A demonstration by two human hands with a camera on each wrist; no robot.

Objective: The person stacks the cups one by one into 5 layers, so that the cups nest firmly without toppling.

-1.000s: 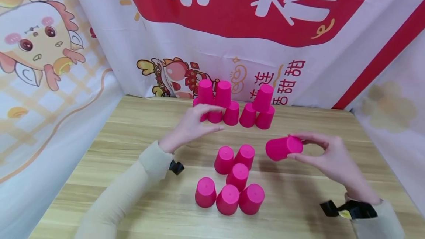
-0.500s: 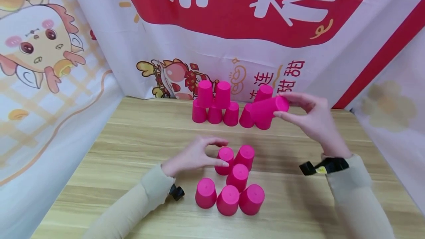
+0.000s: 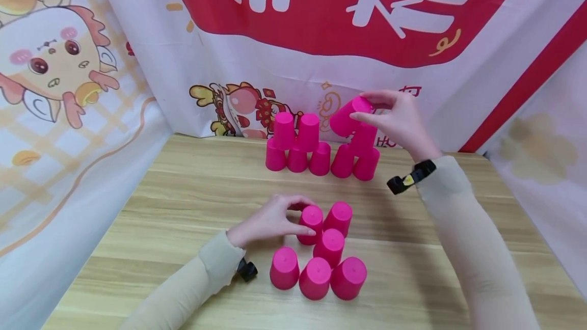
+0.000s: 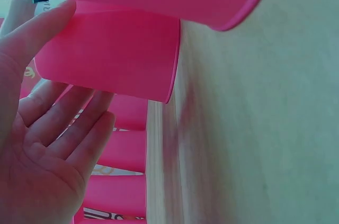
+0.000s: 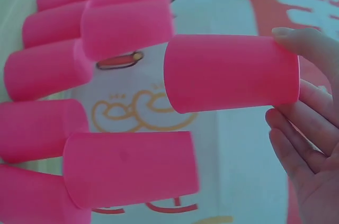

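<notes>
My right hand [image 3: 398, 116] pinches a pink cup [image 3: 345, 119] near its base and holds it tilted over the back row. In the right wrist view this cup [image 5: 230, 73] is apart from the upper cup [image 5: 132, 168] on the right, its rim end close to the upper left pair. At the front group, my left hand [image 3: 270, 221] has thumb and fingers around an upright, upside-down cup [image 3: 312, 216]. The left wrist view shows the thumb on that cup [image 4: 114, 54], with the fingers along its other side.
Along the back, several upside-down cups form a row [image 3: 319, 159], with two cups [image 3: 284, 131] stacked at its left and one at its right. Several loose cups [image 3: 318, 279] stand near my left hand on the wooden table [image 3: 192, 187]. A printed cloth [image 3: 257, 60] hangs behind.
My right hand has carried its cup up, back and left to above the back row. My left hand has come forward from near the back row down to a front cup.
</notes>
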